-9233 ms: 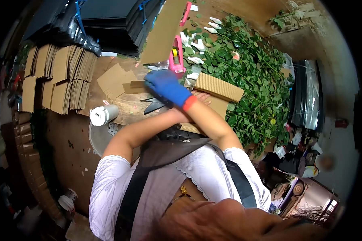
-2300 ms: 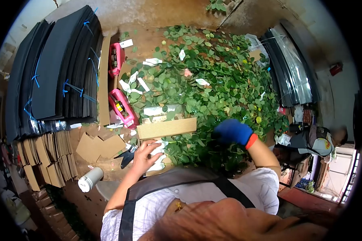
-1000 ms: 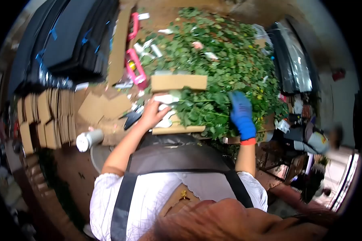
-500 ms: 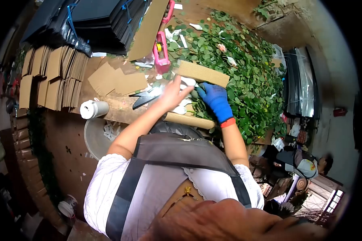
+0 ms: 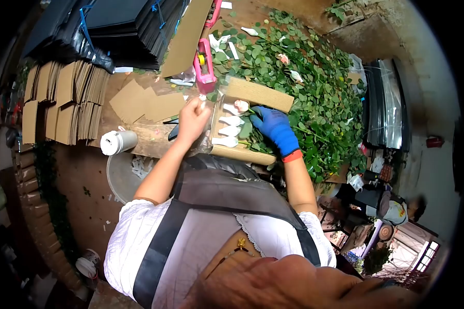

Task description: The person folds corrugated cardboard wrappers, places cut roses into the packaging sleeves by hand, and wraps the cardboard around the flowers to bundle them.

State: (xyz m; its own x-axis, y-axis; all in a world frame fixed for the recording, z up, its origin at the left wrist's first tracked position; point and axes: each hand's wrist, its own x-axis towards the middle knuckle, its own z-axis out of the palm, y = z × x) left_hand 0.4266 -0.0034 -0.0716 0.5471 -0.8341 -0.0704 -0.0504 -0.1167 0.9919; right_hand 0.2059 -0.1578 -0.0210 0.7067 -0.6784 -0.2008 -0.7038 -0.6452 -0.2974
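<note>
My bare left hand (image 5: 193, 119) is closed, just left of the corrugated cardboard wrap (image 5: 260, 94); what it pinches, if anything, is hidden. My right hand (image 5: 271, 123), in a blue knit glove with a red cuff, grips the stem of a pale pink rose (image 5: 241, 106) just below its bloom. In the wrap, below that rose, lie white-sleeved flower heads (image 5: 229, 131) in a column, with leaves beside them. Clear plastic film (image 5: 207, 136) edges the wrap's left side. Scissors (image 5: 173, 132) with dark parts lie partly behind my left forearm.
Leafy cut stems (image 5: 319, 98) cover the table's right side. A pink tape dispenser (image 5: 205, 72) stands behind the wrap. Flat cardboard pieces (image 5: 147, 103), a white cylinder (image 5: 117, 141) and stacked cardboard (image 5: 69, 98) lie left. Another person (image 5: 392, 208) is at lower right.
My left hand has moved left, off the flower heads, and its fingers have curled closed. The pink bloom now shows where that hand was. My gloved right hand has barely moved.
</note>
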